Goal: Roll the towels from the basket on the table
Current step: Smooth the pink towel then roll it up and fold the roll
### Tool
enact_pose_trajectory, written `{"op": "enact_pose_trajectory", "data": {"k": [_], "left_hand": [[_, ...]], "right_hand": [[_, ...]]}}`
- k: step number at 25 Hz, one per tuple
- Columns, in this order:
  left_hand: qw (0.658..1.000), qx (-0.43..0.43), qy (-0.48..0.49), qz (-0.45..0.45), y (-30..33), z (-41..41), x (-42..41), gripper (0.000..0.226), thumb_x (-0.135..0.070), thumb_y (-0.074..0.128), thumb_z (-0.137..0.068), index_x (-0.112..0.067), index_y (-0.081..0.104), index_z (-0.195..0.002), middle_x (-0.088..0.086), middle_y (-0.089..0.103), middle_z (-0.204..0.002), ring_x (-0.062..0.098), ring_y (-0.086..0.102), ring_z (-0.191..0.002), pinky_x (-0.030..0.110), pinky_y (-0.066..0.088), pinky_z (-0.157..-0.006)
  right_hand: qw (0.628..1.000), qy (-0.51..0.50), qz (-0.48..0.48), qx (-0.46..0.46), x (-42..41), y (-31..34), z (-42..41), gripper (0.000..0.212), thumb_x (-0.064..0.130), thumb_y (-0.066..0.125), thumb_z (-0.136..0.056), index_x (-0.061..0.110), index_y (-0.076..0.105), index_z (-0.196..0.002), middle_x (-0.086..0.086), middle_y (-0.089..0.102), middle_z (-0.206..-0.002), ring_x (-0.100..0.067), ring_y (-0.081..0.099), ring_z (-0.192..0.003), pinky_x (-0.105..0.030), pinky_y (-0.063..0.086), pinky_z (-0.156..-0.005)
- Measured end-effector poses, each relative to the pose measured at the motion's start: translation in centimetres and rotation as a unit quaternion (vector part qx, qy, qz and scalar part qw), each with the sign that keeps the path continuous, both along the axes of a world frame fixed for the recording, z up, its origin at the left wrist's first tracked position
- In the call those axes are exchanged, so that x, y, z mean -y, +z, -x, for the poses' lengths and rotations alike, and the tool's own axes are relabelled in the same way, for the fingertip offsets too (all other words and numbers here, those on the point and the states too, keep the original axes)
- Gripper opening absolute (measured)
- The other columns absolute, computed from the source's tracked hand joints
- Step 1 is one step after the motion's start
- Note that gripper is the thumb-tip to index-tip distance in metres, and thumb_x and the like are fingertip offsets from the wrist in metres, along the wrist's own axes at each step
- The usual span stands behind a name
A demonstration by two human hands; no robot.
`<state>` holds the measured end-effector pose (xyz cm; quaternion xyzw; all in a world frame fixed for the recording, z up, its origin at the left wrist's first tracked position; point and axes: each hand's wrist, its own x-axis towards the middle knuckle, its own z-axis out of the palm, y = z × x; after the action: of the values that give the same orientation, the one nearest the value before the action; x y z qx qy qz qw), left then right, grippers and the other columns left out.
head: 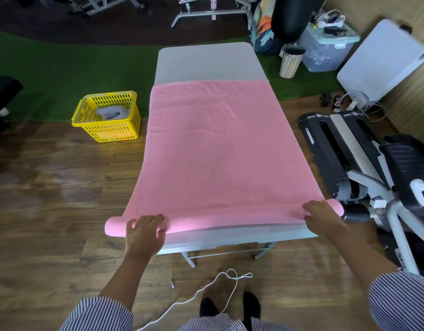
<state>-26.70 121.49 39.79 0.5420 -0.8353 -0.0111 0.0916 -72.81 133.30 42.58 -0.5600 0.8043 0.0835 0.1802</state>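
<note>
- Rolling is under way at the near edge: a pink towel [213,149] lies spread along the tabletop [206,60], and its closest end is already turned into a thin roll [220,217].
- That roll's long axis runs side to side, crossways to the tabletop, with both ends poking out past the tabletop's edges.
- The flat, unrolled part stretches straight away from both hands, toward the far end, so by my reckoning the coming push has to go forward, away from the person.
- The left hand [144,231] sits on the roll near its left end, fingers curled over the top of it; that grip looks clamped on the cloth.
- The right hand [322,217] is on the roll near the right end, fingers bent over it and holding it in the same way.
- Neither hand is clearly nearer; they stand well apart and about level, which should keep the roll square.
- The right end sits a touch farther up the tabletop than the left, so the roll lies slightly slanted.
- The towel itself looks soft and fluffy, mostly smooth, with a few faint creases near the far half.
- Most of its length is not yet rolled.
- Off to the left on the floor, a yellow basket [108,130] holds a grey towel [110,112], waiting its turn.
</note>
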Motion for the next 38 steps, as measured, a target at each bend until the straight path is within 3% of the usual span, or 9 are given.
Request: {"op": "enact_pose_trajectory", "data": {"k": [2,4,8,14,17,20,27,32,38], "left_hand": [[1.000,0.007,-0.005,-0.002,0.1,-0.3,0.4,0.028,-0.021,0.059,-0.066,-0.017,0.072,-0.091,-0.001,0.073,-0.081,0.021,0.069,-0.075,0.051,0.049,-0.076],[1.000,-0.010,0.001,-0.003,0.1,-0.3,1.1,0.029,-0.017,0.064,-0.070,-0.014,0.070,-0.098,0.002,0.072,-0.093,0.023,0.069,-0.086,0.053,0.048,-0.081],[0.999,-0.027,-0.016,0.038,-0.2,0.0,1.1,0.052,0.004,0.079,-0.058,-0.006,0.065,-0.108,0.010,0.069,-0.107,0.027,0.067,-0.099,0.055,0.048,-0.089],[0.999,-0.035,-0.015,0.005,-0.4,0.5,0.9,0.058,-0.001,0.083,-0.051,-0.009,0.067,-0.106,0.005,0.071,-0.101,0.023,0.069,-0.094,0.057,0.045,-0.092],[0.999,-0.024,-0.026,0.002,0.4,0.4,1.1,0.031,-0.012,0.068,-0.065,-0.013,0.070,-0.095,0.001,0.073,-0.085,0.022,0.070,-0.078,0.050,0.050,-0.083],[0.999,-0.006,-0.032,-0.030,0.8,-0.3,1.4,0.029,-0.024,0.052,-0.070,-0.018,0.070,-0.091,-0.004,0.071,-0.077,0.021,0.068,-0.071,0.042,0.051,-0.077],[0.999,-0.015,-0.038,-0.011,0.5,0.7,1.6,0.049,0.000,0.075,-0.062,-0.011,0.066,-0.108,0.007,0.069,-0.104,0.028,0.066,-0.095,0.049,0.052,-0.085],[0.998,0.002,-0.027,-0.050,0.1,1.2,0.9,0.063,-0.006,0.085,-0.050,-0.013,0.065,-0.109,0.006,0.069,-0.104,0.026,0.067,-0.094,0.049,0.052,-0.085],[1.000,0.006,-0.005,-0.020,0.9,1.8,0.3,0.031,-0.014,0.076,-0.069,-0.015,0.070,-0.099,0.001,0.073,-0.089,0.022,0.070,-0.076,0.046,0.052,-0.075]], "right_hand": [[0.999,0.008,-0.033,-0.020,0.8,0.3,0.1,0.034,0.015,0.046,-0.088,0.015,0.056,-0.121,-0.003,0.056,-0.124,-0.021,0.048,-0.118,-0.034,0.017,-0.113],[0.999,0.019,-0.008,-0.033,1.3,0.4,0.1,0.035,0.012,0.048,-0.085,0.013,0.056,-0.120,-0.006,0.055,-0.121,-0.025,0.050,-0.114,-0.037,0.024,-0.109],[0.991,-0.002,0.133,0.005,1.6,0.2,-0.3,0.038,-0.015,0.050,-0.072,-0.002,0.060,-0.106,-0.019,0.058,-0.107,-0.038,0.056,-0.091,-0.042,0.044,-0.081],[0.997,0.019,0.065,-0.025,1.3,-0.6,-1.1,0.052,0.003,0.058,-0.077,0.007,0.051,-0.128,-0.009,0.054,-0.129,-0.028,0.047,-0.118,-0.038,0.029,-0.109],[0.997,0.012,0.060,-0.036,1.6,-0.3,-1.0,0.034,0.010,0.052,-0.083,0.012,0.057,-0.116,-0.005,0.062,-0.115,-0.025,0.053,-0.104,-0.033,0.034,-0.100],[0.999,0.024,0.013,-0.047,1.9,0.0,-0.8,0.026,0.018,0.046,-0.086,0.014,0.062,-0.106,-0.004,0.065,-0.106,-0.024,0.055,-0.098,-0.032,0.036,-0.094],[0.988,0.008,0.147,0.039,2.0,-0.6,-0.7,0.033,-0.004,0.050,-0.083,0.001,0.059,-0.114,-0.015,0.058,-0.116,-0.036,0.055,-0.102,-0.044,0.043,-0.093],[0.994,0.033,0.084,0.055,1.0,-1.0,-0.2,0.050,0.006,0.058,-0.081,0.009,0.049,-0.131,-0.007,0.049,-0.135,-0.028,0.043,-0.123,-0.037,0.026,-0.111],[0.996,0.079,0.037,0.008,1.7,0.4,0.7,0.037,0.022,0.050,-0.089,0.016,0.054,-0.126,-0.001,0.057,-0.127,-0.022,0.053,-0.114,-0.031,0.037,-0.099]]}}
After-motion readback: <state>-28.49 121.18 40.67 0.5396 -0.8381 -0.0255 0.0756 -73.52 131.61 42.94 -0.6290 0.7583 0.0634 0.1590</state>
